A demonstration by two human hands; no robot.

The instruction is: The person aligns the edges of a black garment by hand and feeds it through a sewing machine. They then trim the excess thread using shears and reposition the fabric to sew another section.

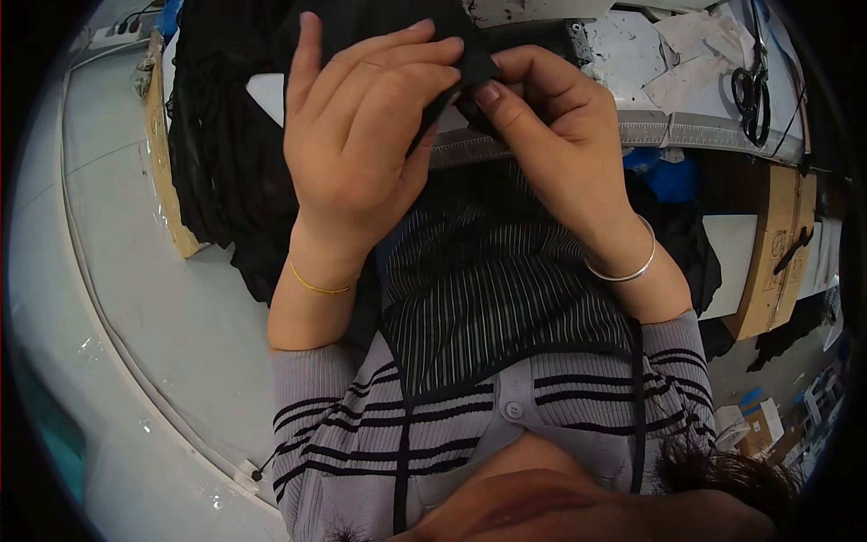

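Black cloth (pixel 375 20) is raised between my hands at the top of the head view. My left hand (pixel 361 135) has its fingers bent over the cloth and its thumb low beside it, partly hidden; the little finger sticks up apart. The cloth's right corner is pinched between thumb and index finger of my right hand (pixel 564 135). Both hands are close together, not touching as far as I can see. What lies under the fingers is hidden.
A pile of black fabric (pixel 212 163) lies to the left. Behind my right hand is a white worktop with a metal ruler strip (pixel 695 134), light scraps (pixel 691 54) and black-handled scissors (pixel 751 99). A cardboard box (pixel 775 257) stands lower right.
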